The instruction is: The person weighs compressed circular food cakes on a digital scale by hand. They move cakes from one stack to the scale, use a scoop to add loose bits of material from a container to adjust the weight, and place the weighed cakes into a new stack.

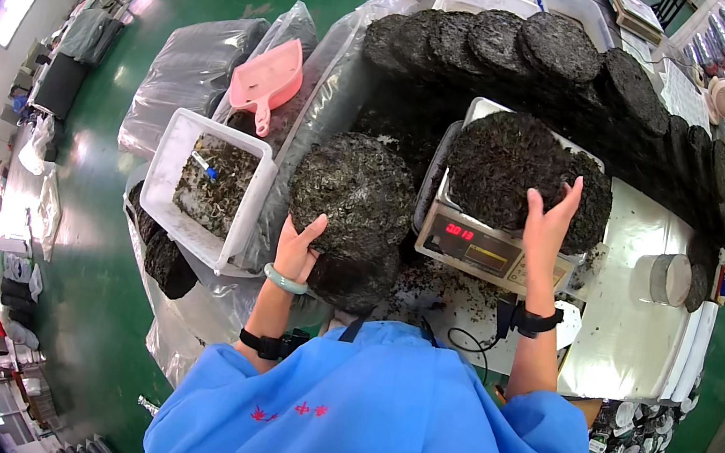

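My left hand [298, 248] grips the near edge of a round, dark dried seaweed cake [354, 186], thumb on top. A further dark cake [354, 278] shows just below it. On the right, my right hand [549, 217] is at the near edge of another round seaweed cake [504, 163], thumb against it and other fingers partly hidden. That cake lies over a white tray [481, 109] on a digital scale [467, 239] with lit red digits. One more cake [591, 199] lies beside it, partly behind my right hand.
Rows of stacked seaweed cakes [565, 49] curve around the far side. At left are a white plastic bin [158, 169] with seaweed scraps and a marker pen [203, 165], and a pink dustpan [268, 80]. A clear round container [669, 279] stands at right; a black cable [469, 339] lies near my body.
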### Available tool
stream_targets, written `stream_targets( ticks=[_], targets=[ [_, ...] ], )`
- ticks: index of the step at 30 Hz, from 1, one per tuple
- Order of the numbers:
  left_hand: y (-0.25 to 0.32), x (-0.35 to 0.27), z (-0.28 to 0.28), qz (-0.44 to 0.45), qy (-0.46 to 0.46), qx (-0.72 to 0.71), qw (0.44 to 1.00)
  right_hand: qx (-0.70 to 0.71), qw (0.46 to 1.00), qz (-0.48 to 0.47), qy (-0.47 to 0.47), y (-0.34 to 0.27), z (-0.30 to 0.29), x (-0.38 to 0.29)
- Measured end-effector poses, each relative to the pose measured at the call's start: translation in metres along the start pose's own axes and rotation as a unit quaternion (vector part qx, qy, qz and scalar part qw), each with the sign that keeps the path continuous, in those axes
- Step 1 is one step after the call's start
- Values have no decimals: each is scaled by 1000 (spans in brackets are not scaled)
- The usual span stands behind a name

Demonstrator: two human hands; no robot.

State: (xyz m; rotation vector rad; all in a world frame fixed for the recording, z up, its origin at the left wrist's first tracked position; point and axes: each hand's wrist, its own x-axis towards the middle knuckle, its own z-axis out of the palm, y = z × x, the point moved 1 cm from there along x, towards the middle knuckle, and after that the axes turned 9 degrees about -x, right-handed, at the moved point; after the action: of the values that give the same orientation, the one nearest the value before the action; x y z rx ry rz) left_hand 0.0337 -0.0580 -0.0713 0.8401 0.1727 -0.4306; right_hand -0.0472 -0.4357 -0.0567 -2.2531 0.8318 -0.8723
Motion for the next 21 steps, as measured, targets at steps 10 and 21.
stream_targets(
  ticks=[10, 21],
  targets=[
    [5, -6, 61, -63, -212, -81, 972, 193, 932, -71, -300, -98, 20, -87],
    [-53, -18, -137, -70, 20, 739, 669, -179, 939, -280, -89, -51, -16, -5]
  ],
)
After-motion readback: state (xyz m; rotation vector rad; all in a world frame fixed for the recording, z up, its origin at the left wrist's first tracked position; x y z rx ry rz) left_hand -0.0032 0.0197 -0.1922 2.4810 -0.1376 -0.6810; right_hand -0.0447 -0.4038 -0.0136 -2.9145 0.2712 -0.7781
